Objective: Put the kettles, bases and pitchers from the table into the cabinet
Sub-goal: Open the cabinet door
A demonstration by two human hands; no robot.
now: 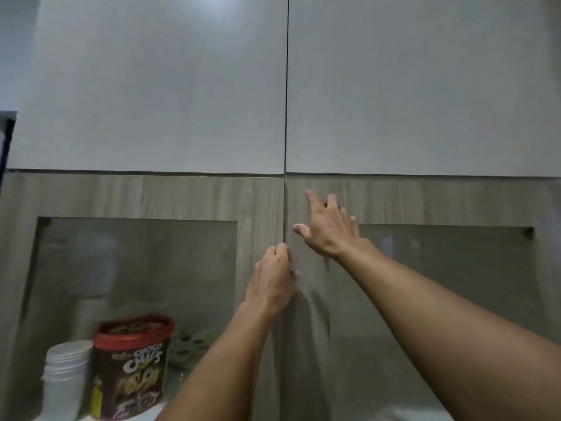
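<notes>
Left to right. Behind the glass of the left cabinet door: a stack of white plastic cups, a red-lidded Choco Chips tub, and something green and blurred beyond it that I cannot identify. Left hand sits at the centre seam, fingers curled together with tips at the door edge; whether they hook the edge or only press on it cannot be told. Right hand lies flat on the right cabinet door, fingers spread, thumb out toward the seam. Both doors appear closed. Kettles, bases and pitchers are not in view, so presumably on the table out of frame. Judgement: doors are stiff, light, handle-less panels with fragile glass insets, so grip the wooden edge at the seam and pull from there, never from the pane.
</notes>
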